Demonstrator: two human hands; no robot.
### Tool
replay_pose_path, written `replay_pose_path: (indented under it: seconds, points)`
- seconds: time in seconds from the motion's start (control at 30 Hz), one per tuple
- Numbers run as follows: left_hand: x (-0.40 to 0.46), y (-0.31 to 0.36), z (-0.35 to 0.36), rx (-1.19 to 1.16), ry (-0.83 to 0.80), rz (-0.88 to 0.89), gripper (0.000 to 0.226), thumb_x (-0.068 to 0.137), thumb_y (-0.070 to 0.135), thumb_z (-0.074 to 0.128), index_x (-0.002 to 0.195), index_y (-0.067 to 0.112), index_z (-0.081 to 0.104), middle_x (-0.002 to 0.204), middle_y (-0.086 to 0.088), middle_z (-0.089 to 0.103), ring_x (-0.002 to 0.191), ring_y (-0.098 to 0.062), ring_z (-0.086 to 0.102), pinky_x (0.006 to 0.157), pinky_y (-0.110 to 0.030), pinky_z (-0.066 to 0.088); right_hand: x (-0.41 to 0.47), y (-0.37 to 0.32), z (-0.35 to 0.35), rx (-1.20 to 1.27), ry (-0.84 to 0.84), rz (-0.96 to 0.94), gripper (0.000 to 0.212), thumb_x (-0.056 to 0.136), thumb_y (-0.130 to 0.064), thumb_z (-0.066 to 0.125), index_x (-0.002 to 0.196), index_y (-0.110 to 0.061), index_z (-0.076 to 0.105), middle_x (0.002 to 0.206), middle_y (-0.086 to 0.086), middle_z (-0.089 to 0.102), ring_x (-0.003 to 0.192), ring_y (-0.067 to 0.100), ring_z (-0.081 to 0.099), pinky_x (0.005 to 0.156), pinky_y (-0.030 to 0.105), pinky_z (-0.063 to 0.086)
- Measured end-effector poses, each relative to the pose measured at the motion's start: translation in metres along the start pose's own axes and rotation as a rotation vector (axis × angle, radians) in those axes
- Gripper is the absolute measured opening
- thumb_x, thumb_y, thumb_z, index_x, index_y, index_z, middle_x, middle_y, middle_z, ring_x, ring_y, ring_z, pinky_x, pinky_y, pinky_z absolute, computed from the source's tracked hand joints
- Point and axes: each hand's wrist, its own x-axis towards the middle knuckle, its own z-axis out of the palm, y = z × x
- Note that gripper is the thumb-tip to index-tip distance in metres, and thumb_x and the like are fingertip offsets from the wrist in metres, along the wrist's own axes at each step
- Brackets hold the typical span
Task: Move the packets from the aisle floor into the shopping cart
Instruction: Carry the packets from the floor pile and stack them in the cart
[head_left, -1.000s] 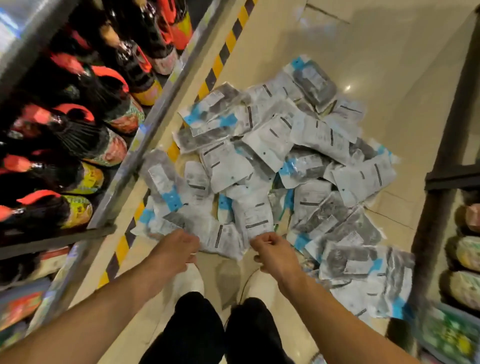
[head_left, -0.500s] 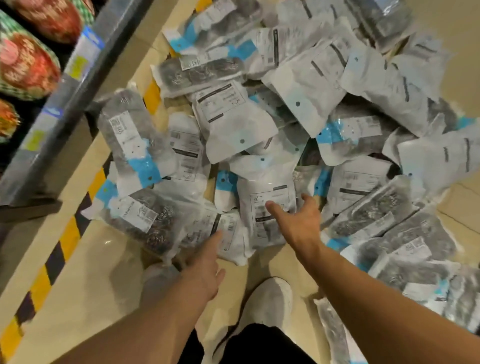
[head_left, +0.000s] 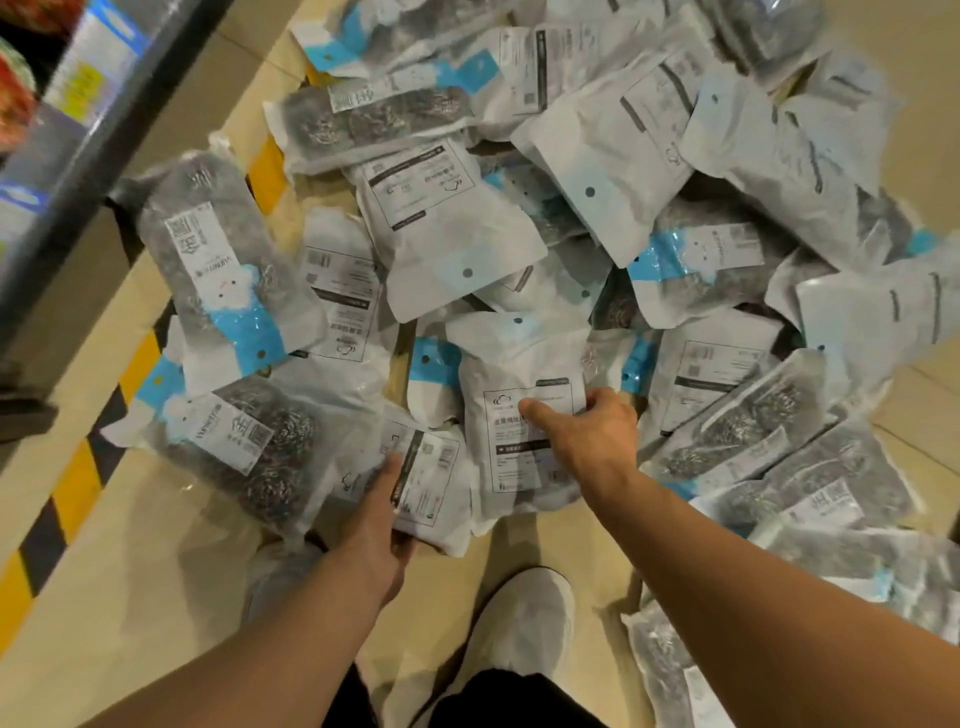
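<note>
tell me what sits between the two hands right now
In the head view, the white back-side packet under the right hand, overlapping the smaller packet the left hand grips.

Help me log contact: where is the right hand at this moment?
In the head view, the right hand is just right of centre, on a white packet at the pile's near edge, above the white shoe.
</note>
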Motion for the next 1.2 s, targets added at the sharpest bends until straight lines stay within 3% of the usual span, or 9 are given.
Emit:
replay_pose_path:
  seconds: [0.2,0.27,0.43,0.57,0.63,0.8,0.93,1.07,1.2]
  points:
    - [-0.071,0.003,-0.017,0.176,-0.042,0.046,0.045,0.085,0.019,0.082,0.127,0.013,0.068,0.105,-0.013,0.08,0.09,-0.028,0.077,0.079,-0.04,0.062,-0.076,-0.015,-0.043,0.067,-0.088,0.009,0.052,0.083,-0.032,0.084,0.115,-0.023,0.044,0.108,0.002,0.062,0.092,0.024,0.063,0.074,0.037,0.057]
    - [-0.113,0.002,-0.029,0.259,-0.041,0.039,0.039,0.082,0.022,0.084,0.117,0.011,0.07,0.094,-0.014,0.081,0.078,-0.027,0.078,0.065,-0.036,0.064,-0.108,-0.014,-0.068,0.045,-0.106,-0.02,0.057,0.082,-0.03,0.085,0.122,-0.024,0.045,0.11,0.003,0.065,0.097,0.028,0.066,0.085,0.045,0.061]
    - [-0.211,0.013,-0.062,0.536,-0.083,0.173,0.119,0.028,0.05,0.103,0.135,0.02,0.061,0.121,-0.014,0.075,0.101,-0.036,0.076,0.087,-0.058,0.061,-0.204,-0.021,-0.164,0.064,-0.131,0.003,0.053,0.077,-0.038,0.085,0.121,-0.019,0.063,0.107,0.007,0.074,0.092,0.03,0.072,0.079,0.046,0.064]
    - [-0.386,0.052,-0.05,0.777,-0.254,0.28,0.047,0.082,0.011,0.085,0.126,0.017,0.067,0.114,-0.011,0.078,0.098,-0.032,0.076,0.069,-0.037,0.064,-0.296,-0.048,-0.256,0.127,-0.133,-0.021,0.045,0.084,-0.029,0.081,0.123,-0.022,0.06,0.102,0.005,0.071,0.085,0.025,0.069,0.07,0.034,0.057]
    - [-0.454,0.066,-0.051,0.858,-0.326,0.314,0.035,0.089,0.003,0.076,0.121,0.017,0.07,0.111,-0.01,0.08,0.095,-0.027,0.078,0.063,-0.031,0.064,-0.34,-0.063,-0.3,0.177,-0.134,-0.046,0.045,0.083,-0.03,0.082,0.122,-0.026,0.059,0.1,0.003,0.072,0.084,0.024,0.07,0.07,0.04,0.062]
    - [-0.603,0.089,-0.063,0.968,-0.388,0.464,0.039,0.085,0.007,0.081,0.12,0.019,0.069,0.096,0.004,0.082,0.083,-0.013,0.079,0.062,-0.024,0.06,-0.459,-0.091,-0.407,0.387,-0.163,-0.05,0.041,0.084,-0.017,0.078,0.117,-0.028,0.056,0.093,-0.002,0.069,0.078,0.018,0.068,0.061,0.036,0.059]
    - [-0.706,0.087,-0.088,1.001,-0.432,0.537,0.049,0.082,0.012,0.085,0.127,0.02,0.066,0.109,0.002,0.081,0.099,-0.019,0.078,0.087,-0.037,0.062,-0.552,-0.088,-0.479,0.514,-0.167,-0.134,0.031,0.088,-0.017,0.076,0.111,-0.03,0.059,0.089,-0.002,0.071,0.076,0.017,0.068,0.051,0.026,0.047]
    - [-0.782,0.08,-0.094,1.04,-0.551,0.603,0.058,0.072,0.021,0.094,0.125,0.019,0.069,0.111,-0.002,0.08,0.103,-0.024,0.077,0.098,-0.049,0.058,-0.624,-0.077,-0.528,0.58,-0.042,-0.251,0.044,0.085,-0.008,0.074,0.117,-0.034,0.058,0.1,-0.005,0.073,0.091,0.015,0.071,0.067,0.028,0.054]
    - [-0.837,0.076,-0.077,1.124,-0.747,0.63,0.061,0.071,0.016,0.092,0.126,0.017,0.066,0.11,0.0,0.081,0.1,-0.02,0.078,0.087,-0.037,0.06,-0.67,-0.063,-0.552,0.814,0.116,-0.228,0.034,0.09,-0.01,0.074,0.115,-0.03,0.061,0.108,-0.003,0.074,0.096,0.016,0.072,0.075,0.035,0.058]
